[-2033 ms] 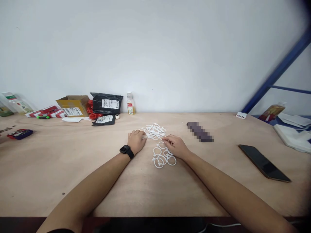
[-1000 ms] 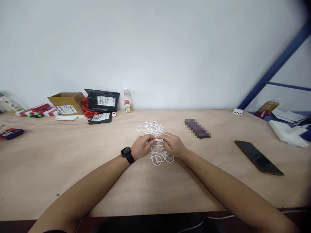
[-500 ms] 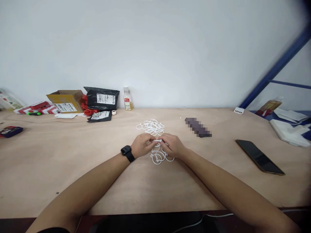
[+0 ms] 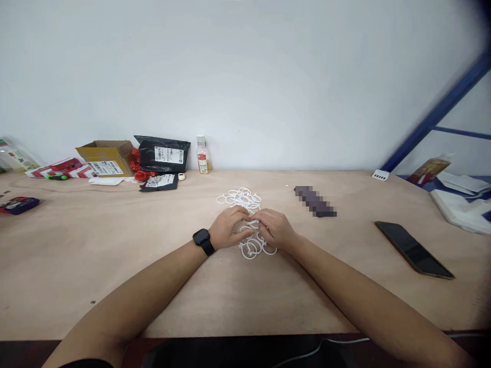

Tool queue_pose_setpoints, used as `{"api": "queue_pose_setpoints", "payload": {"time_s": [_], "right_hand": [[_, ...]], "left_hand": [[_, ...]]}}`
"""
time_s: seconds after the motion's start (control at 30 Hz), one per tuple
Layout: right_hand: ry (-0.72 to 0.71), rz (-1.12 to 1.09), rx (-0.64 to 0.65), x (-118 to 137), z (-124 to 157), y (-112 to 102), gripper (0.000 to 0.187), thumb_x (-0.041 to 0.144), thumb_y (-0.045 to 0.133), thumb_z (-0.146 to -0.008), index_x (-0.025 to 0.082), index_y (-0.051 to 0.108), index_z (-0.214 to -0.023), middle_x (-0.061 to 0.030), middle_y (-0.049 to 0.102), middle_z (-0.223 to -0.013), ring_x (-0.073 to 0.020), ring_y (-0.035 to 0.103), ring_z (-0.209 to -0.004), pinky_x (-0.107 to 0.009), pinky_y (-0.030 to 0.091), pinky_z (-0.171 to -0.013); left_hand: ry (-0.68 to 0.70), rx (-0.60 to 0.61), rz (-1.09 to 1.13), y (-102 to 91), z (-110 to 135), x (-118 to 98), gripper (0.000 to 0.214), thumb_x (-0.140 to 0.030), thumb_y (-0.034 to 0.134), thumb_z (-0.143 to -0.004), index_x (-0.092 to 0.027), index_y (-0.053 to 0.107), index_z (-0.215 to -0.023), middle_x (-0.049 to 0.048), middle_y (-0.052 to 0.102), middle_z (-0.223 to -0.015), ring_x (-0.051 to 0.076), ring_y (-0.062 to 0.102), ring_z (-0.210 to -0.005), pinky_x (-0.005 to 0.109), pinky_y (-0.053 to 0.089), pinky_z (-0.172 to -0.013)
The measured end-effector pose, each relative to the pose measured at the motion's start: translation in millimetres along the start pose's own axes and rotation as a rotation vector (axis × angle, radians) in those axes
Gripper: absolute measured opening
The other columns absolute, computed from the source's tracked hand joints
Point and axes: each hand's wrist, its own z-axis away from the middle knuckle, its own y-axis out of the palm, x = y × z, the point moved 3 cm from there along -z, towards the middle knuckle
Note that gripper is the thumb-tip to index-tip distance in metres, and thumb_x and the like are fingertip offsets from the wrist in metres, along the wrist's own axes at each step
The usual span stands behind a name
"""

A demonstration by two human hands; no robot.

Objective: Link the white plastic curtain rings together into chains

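Rings (image 4: 241, 198): thin white plastic loops, heaped mid-counter (image 4: 115, 255); left hand (image 4: 229, 231) and right hand (image 4: 276, 230), fingers curled, pinch one between them.

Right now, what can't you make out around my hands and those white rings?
Head view only.
Whether the left hand and right hand grip one of the white rings: the hands themselves cover the spot where they meet.
The dark bar: pixelated.
Labels on the black bags: too small to read.
The white packets: cut off by the right edge.
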Motion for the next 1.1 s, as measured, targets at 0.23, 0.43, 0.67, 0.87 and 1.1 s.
{"api": "queue_pose_setpoints", "payload": {"time_s": [0.23,0.43,0.67,0.87,1.1], "right_hand": [[-0.036,0.043,0.091,-3,6,0,0.033,0.016,0.05,-0.084,0.02,0.06,-0.115,-0.0068,0.072,-0.1,-0.0185,0.068,-0.087,-0.03,0.053,-0.075],[0.016,0.01,0.104,-5,4,1,0.019,0.022,0.053,-0.087,0.02,0.065,-0.102,-0.0066,0.072,-0.096,-0.0163,0.068,-0.08,-0.027,0.053,-0.069],[0.08,0.018,0.079,-10,6,2,0.019,0.022,0.053,-0.088,0.02,0.064,-0.103,-0.0059,0.072,-0.094,-0.0142,0.066,-0.072,-0.026,0.051,-0.07],[0.189,0.016,0.019,-10,6,3,0.034,0.026,0.052,-0.089,0.019,0.055,-0.123,-0.0041,0.072,-0.092,-0.0119,0.061,-0.061,-0.026,0.049,-0.067],[0.109,0.032,0.084,-4,2,7,0.024,0.036,0.05,-0.095,0.019,0.067,-0.095,-0.0035,0.071,-0.078,-0.0127,0.062,-0.064,-0.024,0.044,-0.063]], "left_hand": [[-0.532,-0.051,-0.344,0.1,11,43,0.03,-0.023,0.056,-0.083,-0.024,0.065,-0.112,0.0106,0.054,-0.124,0.029,0.049,-0.115,0.049,0.04,-0.095],[-0.663,0.089,-0.376,3.6,14,51,0.021,-0.03,0.058,-0.083,-0.028,0.068,-0.101,0.0074,0.057,-0.125,0.031,0.046,-0.118,0.05,0.035,-0.094],[-0.631,0.028,-0.33,-2.7,9,43,0.018,-0.035,0.05,-0.091,-0.023,0.062,-0.095,0.0049,0.068,-0.102,0.024,0.056,-0.102,0.042,0.033,-0.091],[-0.338,-0.103,-0.279,-6.2,4,25,0.022,-0.034,0.045,-0.095,-0.02,0.062,-0.096,0.0053,0.069,-0.097,0.02,0.059,-0.092,0.04,0.035,-0.089],[-0.002,-0.01,-0.178,-1.6,2,5,0.019,-0.032,0.048,-0.094,-0.02,0.064,-0.093,0.0055,0.068,-0.083,0.018,0.058,-0.081,0.035,0.044,-0.079]]}}
